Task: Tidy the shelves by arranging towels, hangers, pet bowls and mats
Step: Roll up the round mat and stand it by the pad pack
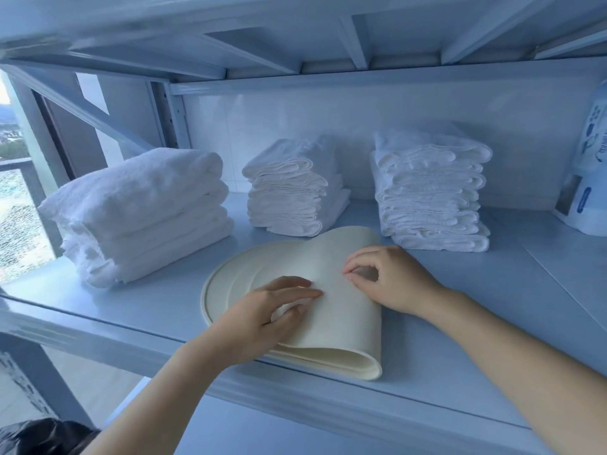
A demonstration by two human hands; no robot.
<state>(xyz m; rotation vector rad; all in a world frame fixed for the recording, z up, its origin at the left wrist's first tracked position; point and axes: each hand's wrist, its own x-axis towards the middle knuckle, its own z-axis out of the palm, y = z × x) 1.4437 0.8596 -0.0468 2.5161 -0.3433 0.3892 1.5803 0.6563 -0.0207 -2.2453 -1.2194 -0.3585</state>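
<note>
At the left of the smooth pale-blue metal shelf [460, 339], a stack of thick, fluffy white terry towels [141, 215] is lying with the rounded folds facing outward. Next to it, further back, a lower stack of thin white folded cloths [292, 188] is standing with its layered edges showing.

In front of these, near the front edge of the shelf, the cream-coloured rubbery mat [341, 320] is lying. It has a rounded outline with a raised rim, and one part is being folded over onto itself, so a soft curved fold is showing at the near end. The left hand [266, 316] is pressing on this folded flap with nearly straight fingers. I cannot tell if the thumb is going under the edge of the flap. The right hand [391, 277] is curling its fingers, and the thumb and forefinger are pinching the flap near its right edge.

Behind the right hand, a taller stack of white towels with wavy stitched edges [430, 192] is standing just beside the mat. At the far right a white plastic bottle with blue print [588, 178] is standing.
</note>
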